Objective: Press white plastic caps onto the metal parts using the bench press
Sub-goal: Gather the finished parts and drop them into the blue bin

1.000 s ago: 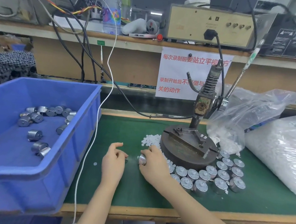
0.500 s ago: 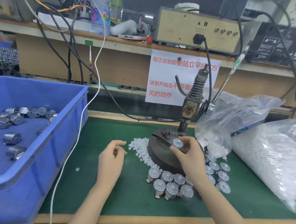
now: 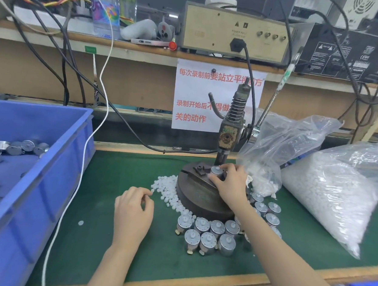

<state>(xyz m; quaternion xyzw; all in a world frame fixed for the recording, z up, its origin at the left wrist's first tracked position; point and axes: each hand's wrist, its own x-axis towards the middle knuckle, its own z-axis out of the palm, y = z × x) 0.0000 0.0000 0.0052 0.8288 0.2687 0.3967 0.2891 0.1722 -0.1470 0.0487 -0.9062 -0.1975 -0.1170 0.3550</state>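
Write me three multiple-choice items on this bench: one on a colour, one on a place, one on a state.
1. What colour is the bin at the left?
A. blue
B. red
C. grey

2. Where is the metal part that the right hand grips?
A. in the bin
B. on the press base
C. on the green mat

3. What state is the press lever in?
A. pulled fully down
B. gripped by the right hand
C. raised, untouched

Answers:
1 A: its walls and floor are blue.
2 B: the part stands on the base, below the ram.
3 C: the lever slants up behind the press with no hand on it.
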